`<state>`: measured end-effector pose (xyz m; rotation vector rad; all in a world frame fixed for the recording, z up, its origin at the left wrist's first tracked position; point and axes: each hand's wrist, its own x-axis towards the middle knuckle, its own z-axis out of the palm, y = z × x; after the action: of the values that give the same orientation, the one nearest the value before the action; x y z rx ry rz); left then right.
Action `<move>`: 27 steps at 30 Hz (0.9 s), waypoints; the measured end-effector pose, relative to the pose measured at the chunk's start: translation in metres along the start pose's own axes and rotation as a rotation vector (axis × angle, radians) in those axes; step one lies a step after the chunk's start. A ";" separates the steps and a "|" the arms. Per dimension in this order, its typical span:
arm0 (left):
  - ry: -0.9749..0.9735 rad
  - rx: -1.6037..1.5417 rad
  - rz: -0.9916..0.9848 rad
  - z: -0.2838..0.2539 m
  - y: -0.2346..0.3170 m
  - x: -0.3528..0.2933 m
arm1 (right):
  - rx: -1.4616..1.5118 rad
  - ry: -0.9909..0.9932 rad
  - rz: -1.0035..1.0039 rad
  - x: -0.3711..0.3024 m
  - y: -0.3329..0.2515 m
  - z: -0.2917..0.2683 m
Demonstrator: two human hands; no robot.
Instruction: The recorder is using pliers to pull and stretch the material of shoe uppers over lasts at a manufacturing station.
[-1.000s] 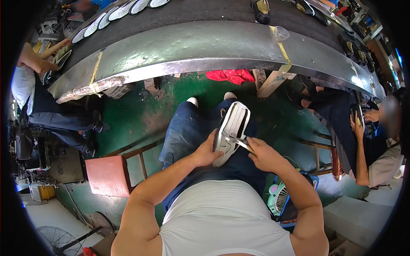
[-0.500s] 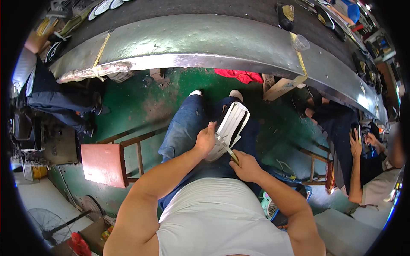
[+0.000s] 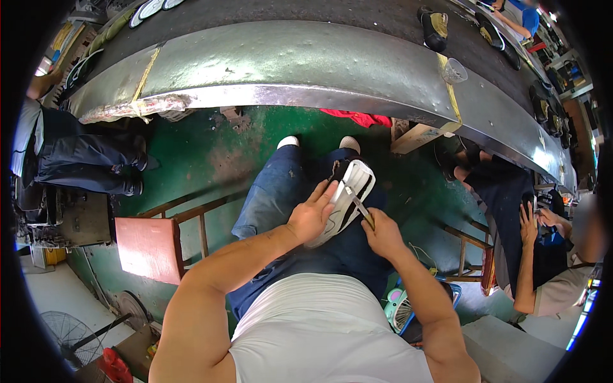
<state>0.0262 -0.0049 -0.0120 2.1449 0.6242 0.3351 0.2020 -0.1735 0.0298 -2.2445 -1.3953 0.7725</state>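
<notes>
Over the lap, shoe (image 3: 343,212): we find it slanting above the jeans (image 3: 265,198), its far end leaning to the right; whether it rests on the thighs or is held just off them, we cannot tell.
Left hand (image 3: 311,217): its grip is on the shoe's left side, fingers stretched forward along it; we take this as a way to steady the shoe against the tool.
Right hand (image 3: 385,233): its grip is closed round the tool's handle, probably so that the tip can be guided at a low slant.
Tool (image 3: 359,205): slim, pale metal ahead, tan at the handle; we cannot tell whether its tip touches the shoe.
Shoe's look: mostly white, with a black band down the right side and a thin, dark curved line toward the near end.
Fan (image 3: 399,311): green, beside the right forearm, perhaps set there for cooling.
Stool (image 3: 150,249): red-topped, well left of the shoe.
Worktop (image 3: 274,57): metal-edged, beyond the feet; we see a clear cup (image 3: 454,71) at its edge and a black-and-tan shoe (image 3: 435,29) further back, likely kept clear of the rim.
</notes>
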 end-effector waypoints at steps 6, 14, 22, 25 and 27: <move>-0.303 0.150 -0.044 -0.015 0.004 0.012 | 0.561 -0.414 0.300 0.008 0.023 -0.035; -0.390 0.244 -0.020 -0.026 0.021 0.027 | 0.063 0.079 -0.114 0.039 0.009 -0.021; -0.328 0.024 -0.123 -0.026 0.015 0.004 | 0.026 0.000 -0.066 0.034 0.005 -0.022; -0.082 -0.231 -0.288 -0.004 -0.002 -0.021 | 0.117 -0.121 0.016 0.018 -0.012 -0.038; -0.089 -0.304 -0.399 -0.006 -0.001 -0.021 | 0.398 -0.024 -0.023 0.009 -0.033 -0.041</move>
<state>0.0054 -0.0123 -0.0098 1.6903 0.8698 0.1055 0.2089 -0.1524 0.0783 -1.9137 -1.1544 0.9748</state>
